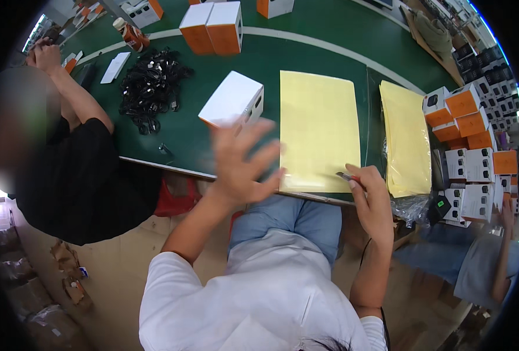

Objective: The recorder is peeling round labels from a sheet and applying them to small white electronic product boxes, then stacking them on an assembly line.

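My left hand (242,161), smeared by motion, has its fingers spread and holds nothing. It hovers in front of a white and orange box (231,96) and hides part of its near side. In my right hand (370,190) is a small utility knife (345,175), its blade pointing left over the lower right of a yellow sheet (319,126). Most of the knife's handle is hidden by my fingers. The sheet lies flat before me, near the table's front edge. To its right lies a stack of yellow sheets (407,137), with clear plastic wrap around its edges.
Black cables (151,88) are heaped on the green table (183,137) at left, near a brown bottle (132,35). White and orange boxes (211,29) stand at the back; more boxes (467,117) are piled at right. A person (78,164) in black sits at left.
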A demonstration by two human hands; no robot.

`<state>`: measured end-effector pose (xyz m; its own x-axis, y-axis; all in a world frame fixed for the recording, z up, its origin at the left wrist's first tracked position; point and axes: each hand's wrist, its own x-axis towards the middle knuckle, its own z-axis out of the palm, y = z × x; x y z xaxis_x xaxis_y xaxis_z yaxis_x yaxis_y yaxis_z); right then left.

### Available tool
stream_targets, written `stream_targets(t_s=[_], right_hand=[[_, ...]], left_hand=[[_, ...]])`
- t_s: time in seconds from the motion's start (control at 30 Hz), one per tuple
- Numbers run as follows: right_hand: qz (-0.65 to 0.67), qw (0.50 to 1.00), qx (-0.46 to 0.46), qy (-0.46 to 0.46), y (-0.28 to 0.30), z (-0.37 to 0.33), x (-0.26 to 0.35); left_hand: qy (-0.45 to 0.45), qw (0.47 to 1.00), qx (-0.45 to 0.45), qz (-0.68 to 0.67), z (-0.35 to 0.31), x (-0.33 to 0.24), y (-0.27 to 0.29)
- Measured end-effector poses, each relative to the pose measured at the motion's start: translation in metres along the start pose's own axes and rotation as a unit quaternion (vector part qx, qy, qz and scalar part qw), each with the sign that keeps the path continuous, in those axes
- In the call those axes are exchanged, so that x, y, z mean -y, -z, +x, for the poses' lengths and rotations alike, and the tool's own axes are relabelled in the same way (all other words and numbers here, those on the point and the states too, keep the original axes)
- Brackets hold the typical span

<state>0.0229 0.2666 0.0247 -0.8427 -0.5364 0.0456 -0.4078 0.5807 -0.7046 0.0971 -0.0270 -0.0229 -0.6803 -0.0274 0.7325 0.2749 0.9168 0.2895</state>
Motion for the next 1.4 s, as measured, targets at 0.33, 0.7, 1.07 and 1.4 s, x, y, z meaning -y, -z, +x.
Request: stream_targets(t_s=[0.33, 0.7, 1.07, 1.4], right_hand=[[-0.092, 0.990, -0.032, -0.104, 0.012, -0.003, -0.017], [-0.097, 0.988, -0.039, -0.111, 0.008, -0.009, -0.031], [-0.157, 0.984, -0.027, -0.076, -0.005, -0.005, -0.034], [-0.188, 0.978, -0.037, -0.077, -0.012, -0.005, -0.029]], left_hand=[[-0.125, 0.898, 0.375, -0.192, 0.023, -0.027, -0.106], [-0.138, 0.906, 0.363, -0.169, 0.022, -0.045, -0.117], [-0.145, 0.909, 0.359, -0.154, 0.017, -0.046, -0.119], [-0.150, 0.903, 0.370, -0.157, 0.017, -0.045, -0.118]])
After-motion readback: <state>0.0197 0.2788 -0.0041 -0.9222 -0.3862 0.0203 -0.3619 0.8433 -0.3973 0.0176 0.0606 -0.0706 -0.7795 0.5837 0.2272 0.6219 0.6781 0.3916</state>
